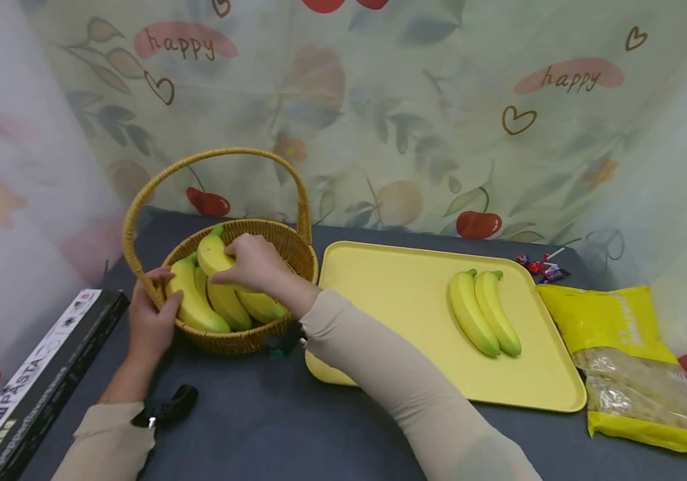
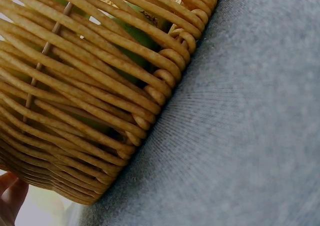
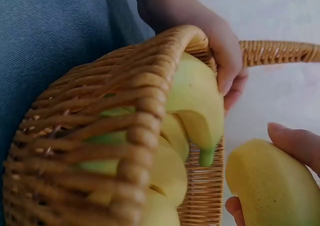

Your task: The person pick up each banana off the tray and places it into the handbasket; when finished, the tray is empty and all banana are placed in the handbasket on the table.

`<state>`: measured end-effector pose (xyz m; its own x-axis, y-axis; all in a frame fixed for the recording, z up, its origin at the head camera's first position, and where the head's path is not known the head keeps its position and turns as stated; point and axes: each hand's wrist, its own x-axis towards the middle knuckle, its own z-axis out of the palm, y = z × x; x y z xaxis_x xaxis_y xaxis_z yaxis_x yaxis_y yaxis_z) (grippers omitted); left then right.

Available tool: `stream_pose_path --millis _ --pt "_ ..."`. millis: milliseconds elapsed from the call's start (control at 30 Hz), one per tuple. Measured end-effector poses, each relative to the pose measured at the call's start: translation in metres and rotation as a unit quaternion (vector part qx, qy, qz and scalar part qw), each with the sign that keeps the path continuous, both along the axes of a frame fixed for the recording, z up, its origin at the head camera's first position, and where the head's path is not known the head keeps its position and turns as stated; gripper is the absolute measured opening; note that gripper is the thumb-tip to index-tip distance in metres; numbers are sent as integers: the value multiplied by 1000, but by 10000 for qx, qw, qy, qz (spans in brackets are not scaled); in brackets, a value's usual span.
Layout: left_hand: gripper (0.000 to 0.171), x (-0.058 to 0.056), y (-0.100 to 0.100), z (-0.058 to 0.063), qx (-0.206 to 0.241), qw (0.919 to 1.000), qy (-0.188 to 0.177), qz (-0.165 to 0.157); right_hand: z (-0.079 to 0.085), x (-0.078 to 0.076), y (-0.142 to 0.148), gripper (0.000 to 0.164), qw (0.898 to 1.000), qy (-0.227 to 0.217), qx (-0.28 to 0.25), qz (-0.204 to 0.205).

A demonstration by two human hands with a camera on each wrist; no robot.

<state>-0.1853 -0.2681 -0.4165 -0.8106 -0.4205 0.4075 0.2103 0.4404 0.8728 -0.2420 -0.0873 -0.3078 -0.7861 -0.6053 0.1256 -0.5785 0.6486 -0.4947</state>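
Observation:
A wicker basket [image 1: 241, 342] with a tall arched handle stands at the left, holding several yellow bananas [image 1: 189, 300] with green tips. My left hand [image 1: 149, 321] grips its left rim at the handle's foot, thumb over the edge beside a banana. Above the other fruit, my right hand [image 1: 259, 264] holds a banana [image 3: 272, 186] between thumb and fingers. The right wrist view shows this banana close by the basket's opening. In the left wrist view, the woven wall [image 2: 85, 81] fills much of the picture, with green showing through its gaps.
A yellow tray [image 1: 391, 280] to the right bears two bananas [image 1: 481, 314] side by side. Beyond it lie wrapped lollipops [image 1: 541, 267] and a yellow, partly see-through bag [image 1: 637, 374]. A black-and-white pasta box [image 1: 37, 374] lies along the left. A patterned curtain [image 1: 349, 120] hangs behind.

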Motion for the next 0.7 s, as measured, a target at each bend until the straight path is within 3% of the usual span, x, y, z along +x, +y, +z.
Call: stream_pose_path --millis 267,500,700 --pt "33 1 0 0 0 10000 -27 -3 -10 -9 -20 55 9949 -729 -43 -696" --pt "32 2 0 0 -67 9999 64 -57 -18 -13 -30 55 9929 -707 16 -954" --pt "32 6 3 6 -8 9998 153 -104 -22 -11 -35 44 9914 -696 163 -1098"
